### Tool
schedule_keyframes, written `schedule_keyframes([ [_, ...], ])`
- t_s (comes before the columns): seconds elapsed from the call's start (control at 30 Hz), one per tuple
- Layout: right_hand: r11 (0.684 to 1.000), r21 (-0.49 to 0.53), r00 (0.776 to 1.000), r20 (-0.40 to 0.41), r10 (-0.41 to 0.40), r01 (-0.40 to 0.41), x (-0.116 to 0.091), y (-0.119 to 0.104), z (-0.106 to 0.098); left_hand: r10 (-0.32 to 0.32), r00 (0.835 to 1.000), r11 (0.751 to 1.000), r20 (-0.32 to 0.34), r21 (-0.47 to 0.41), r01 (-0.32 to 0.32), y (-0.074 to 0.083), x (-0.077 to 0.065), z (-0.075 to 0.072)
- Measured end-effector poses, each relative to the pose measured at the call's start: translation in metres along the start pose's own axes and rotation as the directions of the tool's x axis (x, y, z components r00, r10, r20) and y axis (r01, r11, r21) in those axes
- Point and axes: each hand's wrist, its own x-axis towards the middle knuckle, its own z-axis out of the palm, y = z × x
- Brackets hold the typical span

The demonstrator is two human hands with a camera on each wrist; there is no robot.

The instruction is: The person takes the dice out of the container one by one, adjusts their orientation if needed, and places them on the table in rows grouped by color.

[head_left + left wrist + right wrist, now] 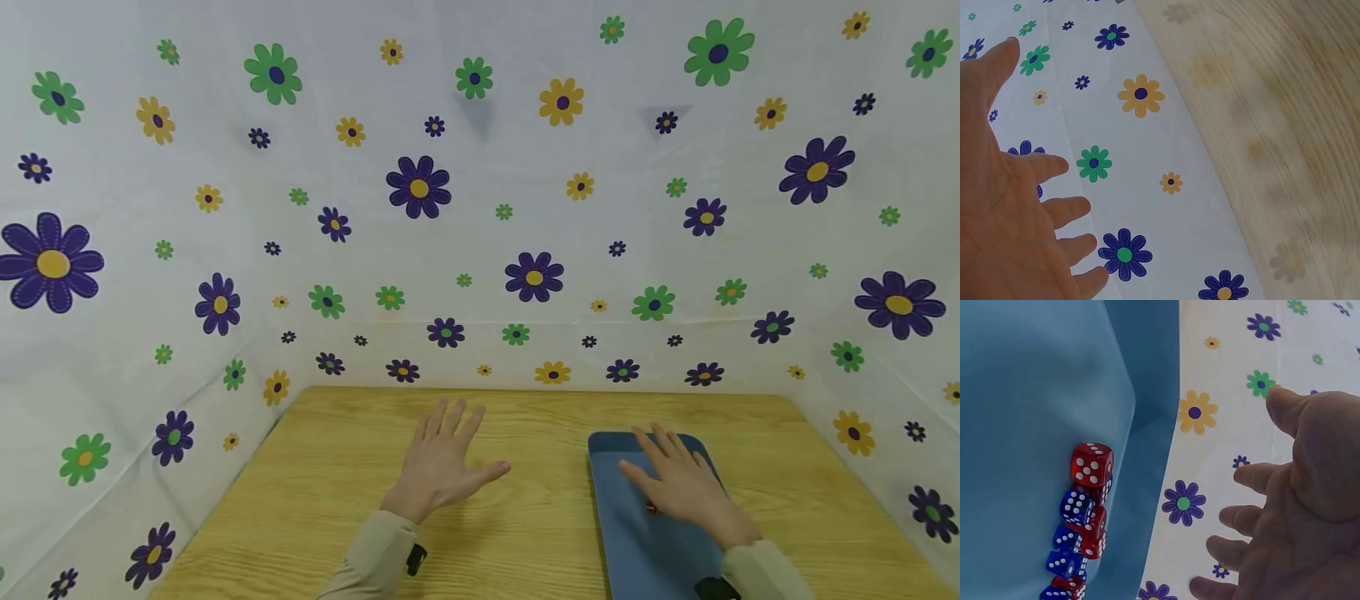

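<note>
My left hand (pixel 442 462) is held over the wooden table with its fingers spread and the thumb out to the right; nothing is in it. My right hand (pixel 686 483) hovers over a blue tray (pixel 622 533), fingers spread and holding nothing. Inside the tray, red dice (pixel 1092 464) and blue dice (pixel 1077 507) lie bunched against one side wall in the right wrist view. In the head view the right hand hides most of them, and only a bit of red shows beside it. The left wrist view shows the bare palm and straight fingers (pixel 1063 212).
The light wooden table (pixel 525 483) carries the tray on its right side. White cloth (pixel 480 233) printed with green, yellow and purple flowers hangs behind the table and along both sides. The tray has raised walls (pixel 1147 431).
</note>
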Motion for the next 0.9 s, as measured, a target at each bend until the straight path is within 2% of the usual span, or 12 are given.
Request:
schedule_keyframes([
  [0.27,0.992,0.126,1.000,-0.006,-0.023,0.023,-0.005,0.015,-0.010,0.026,1.000,0.999,-0.003,-0.020,-0.026,0.003,0.003,0.004],
  [0.5,0.979,0.202,0.999,-0.014,0.043,-0.039,-0.012,0.037,-0.022,0.035,0.999,0.998,0.001,-0.050,-0.035,0.005,0.005,0.009],
  [0.7,0.969,0.238,0.995,-0.049,0.085,-0.071,-0.020,0.060,-0.029,0.037,0.999,0.995,-0.039,-0.091,-0.041,0.006,0.008,0.014],
  [0.9,0.938,0.318,0.988,-0.020,0.155,-0.140,-0.024,0.080,-0.036,0.033,0.998,0.992,-0.052,-0.116,-0.039,0.007,0.010,0.019],
])
